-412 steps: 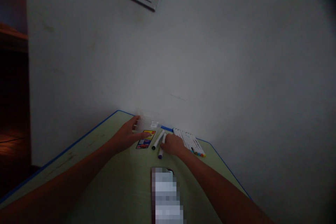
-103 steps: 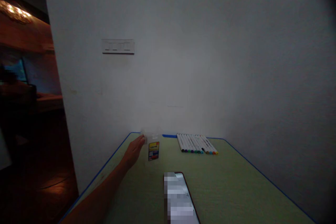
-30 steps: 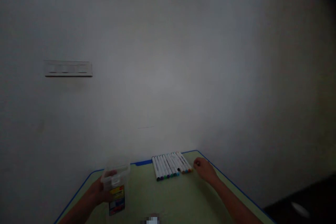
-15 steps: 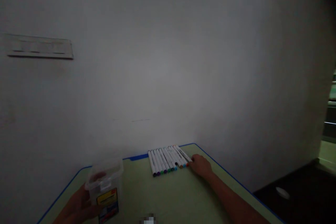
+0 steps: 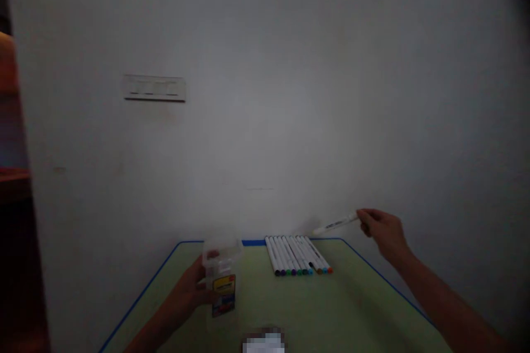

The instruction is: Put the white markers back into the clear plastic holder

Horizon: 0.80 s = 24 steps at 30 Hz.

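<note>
My left hand (image 5: pixel 196 285) is wrapped round a clear plastic container (image 5: pixel 222 270) with a yellow, red and blue label; its top is uncovered. At the right, my right hand (image 5: pixel 383 231) pinches one white marker (image 5: pixel 336 223) by its end, raised above the table and slanting down to the left. Below it, several white markers (image 5: pixel 295 255) lie side by side in a row near the table's far edge. Their coloured ends, among them purple, green, blue, brown and orange, face me.
The pale green table (image 5: pixel 281 303) has a blue edge strip and stands against a grey wall (image 5: pixel 269 94). A switch plate (image 5: pixel 154 89) is fixed on the wall at the left. A pixelated patch covers something at the near edge.
My right hand has lifted a marker from the right end of the row, up and to the right. The view has turned left; my left hand still holds the container.
</note>
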### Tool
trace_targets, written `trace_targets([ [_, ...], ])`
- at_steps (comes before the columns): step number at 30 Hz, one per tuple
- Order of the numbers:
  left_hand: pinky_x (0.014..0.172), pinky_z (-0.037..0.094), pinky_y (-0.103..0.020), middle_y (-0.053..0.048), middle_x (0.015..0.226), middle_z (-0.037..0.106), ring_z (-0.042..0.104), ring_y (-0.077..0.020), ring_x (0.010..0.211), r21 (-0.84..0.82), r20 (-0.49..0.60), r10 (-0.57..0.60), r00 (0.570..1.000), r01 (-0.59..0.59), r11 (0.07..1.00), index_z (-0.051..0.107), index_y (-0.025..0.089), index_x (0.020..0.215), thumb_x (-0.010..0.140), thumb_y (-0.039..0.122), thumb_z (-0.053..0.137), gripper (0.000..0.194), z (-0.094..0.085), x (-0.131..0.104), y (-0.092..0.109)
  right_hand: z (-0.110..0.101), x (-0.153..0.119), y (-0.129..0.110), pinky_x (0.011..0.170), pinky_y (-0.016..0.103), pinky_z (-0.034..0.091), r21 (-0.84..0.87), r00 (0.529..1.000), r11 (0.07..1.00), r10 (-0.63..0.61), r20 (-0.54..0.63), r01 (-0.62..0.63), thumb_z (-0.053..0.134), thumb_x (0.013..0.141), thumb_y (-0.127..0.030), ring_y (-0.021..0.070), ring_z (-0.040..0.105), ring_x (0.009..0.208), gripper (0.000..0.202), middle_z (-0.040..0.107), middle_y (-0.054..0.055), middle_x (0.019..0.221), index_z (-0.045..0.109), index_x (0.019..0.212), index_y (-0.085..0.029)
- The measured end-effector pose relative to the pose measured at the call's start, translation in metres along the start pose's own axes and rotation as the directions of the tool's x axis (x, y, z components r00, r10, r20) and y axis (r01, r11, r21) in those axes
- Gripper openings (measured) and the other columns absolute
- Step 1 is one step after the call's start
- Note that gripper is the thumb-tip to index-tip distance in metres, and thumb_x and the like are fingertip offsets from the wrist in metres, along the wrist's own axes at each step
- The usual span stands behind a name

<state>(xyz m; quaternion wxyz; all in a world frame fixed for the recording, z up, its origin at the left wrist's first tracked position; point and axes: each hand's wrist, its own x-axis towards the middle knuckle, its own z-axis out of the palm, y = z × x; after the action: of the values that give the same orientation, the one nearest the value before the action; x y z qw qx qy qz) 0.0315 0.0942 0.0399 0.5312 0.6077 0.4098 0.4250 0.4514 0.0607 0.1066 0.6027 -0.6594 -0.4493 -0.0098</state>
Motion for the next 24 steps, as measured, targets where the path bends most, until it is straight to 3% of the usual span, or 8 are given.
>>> trace_targets([
  [2,0.078,0.046,-0.037,-0.005,0.099,0.064,0.059,-0.0264,0.093,-0.021,0.023,0.018,1.0,-0.017,1.0,0.042,0.022,0.113,0.047,0.01,0.061,0.069,-0.001,-0.001,0.0,0.002,0.002,-0.055,0.037,0.022,0.029,0.327,0.992,0.943,-0.087,0.094,0.052,0.057,0.064,-0.038,0.0087,0.038,0.037,0.026,0.045,-0.003,0.041,0.058,0.067,-0.013],
  [4,0.079,0.045,-0.036,-0.006,0.102,0.063,0.057,-0.0263,0.097,-0.028,0.026,0.038,0.999,-0.037,0.999,0.042,0.022,0.112,0.048,0.009,0.06,0.068,-0.001,-0.002,-0.002,0.016,-0.007,-0.112,0.036,0.021,0.027,0.433,0.943,0.896,-0.221,0.247,0.097,0.059,0.061,-0.036,0.0071,0.037,0.036,0.024,0.045,-0.004,0.041,0.059,0.066,-0.012],
  [7,0.079,0.045,-0.035,-0.007,0.103,0.062,0.056,-0.0259,0.099,-0.039,0.035,0.053,0.998,-0.052,0.998,0.042,0.02,0.112,0.048,0.007,0.058,0.068,0.0,-0.004,-0.001,0.053,-0.031,-0.18,0.036,0.019,0.025,0.397,0.836,0.897,-0.362,0.413,0.192,0.055,0.065,-0.03,0.0056,0.035,0.035,0.019,0.043,-0.005,0.038,0.059,0.062,-0.011],
  [10,0.076,0.046,-0.034,-0.005,0.1,0.063,0.058,-0.025,0.094,-0.073,0.09,0.075,0.993,-0.068,0.995,0.042,0.02,0.112,0.049,0.006,0.056,0.066,0.003,-0.008,0.006,0.096,-0.057,-0.217,0.041,0.017,0.03,0.272,0.711,0.898,-0.44,0.548,0.346,0.052,0.068,-0.02,0.0049,0.039,0.038,0.016,0.046,-0.005,0.04,0.063,0.063,-0.01],
  [13,0.073,0.047,-0.033,-0.003,0.099,0.064,0.058,-0.025,0.094,-0.092,0.152,0.13,0.98,-0.117,0.989,0.046,0.021,0.11,0.049,0.007,0.056,0.063,0.007,-0.012,0.014,0.132,-0.083,-0.228,0.049,0.018,0.035,0.157,0.555,0.841,-0.471,0.686,0.518,0.052,0.068,-0.015,0.0068,0.048,0.045,0.016,0.056,-0.001,0.047,0.067,0.068,-0.011],
  [18,0.073,0.046,-0.029,-0.002,0.098,0.064,0.057,-0.0234,0.093,-0.08,0.099,0.15,0.984,-0.143,0.986,0.049,0.02,0.106,0.048,0.005,0.055,0.06,0.007,-0.012,0.012,0.167,-0.117,-0.215,0.055,0.019,0.038,0.124,0.307,0.687,-0.469,0.828,0.716,0.055,0.065,-0.016,0.0106,0.057,0.058,0.018,0.067,0.003,0.067,0.07,0.075,-0.016],
  [20,0.072,0.045,-0.029,-0.003,0.096,0.064,0.057,-0.024,0.092,-0.091,0.096,0.179,0.979,-0.17,0.981,0.05,0.019,0.104,0.048,0.005,0.055,0.058,0.005,-0.009,0.007,0.172,-0.123,-0.208,0.056,0.019,0.038,0.117,0.272,0.635,-0.481,0.833,0.764,0.057,0.064,-0.016,0.0119,0.058,0.063,0.019,0.068,0.004,0.073,0.07,0.078,-0.016],
  [24,0.072,0.043,-0.029,-0.004,0.095,0.064,0.056,-0.0238,0.09,-0.072,0.101,0.224,0.969,-0.218,0.973,0.05,0.018,0.104,0.049,0.006,0.055,0.057,0.002,-0.005,0.001,0.174,-0.127,-0.199,0.055,0.02,0.036,0.081,0.276,0.586,-0.494,0.825,0.806,0.06,0.061,-0.018,0.0134,0.058,0.065,0.021,0.067,0.004,0.074,0.067,0.081,-0.016],
])
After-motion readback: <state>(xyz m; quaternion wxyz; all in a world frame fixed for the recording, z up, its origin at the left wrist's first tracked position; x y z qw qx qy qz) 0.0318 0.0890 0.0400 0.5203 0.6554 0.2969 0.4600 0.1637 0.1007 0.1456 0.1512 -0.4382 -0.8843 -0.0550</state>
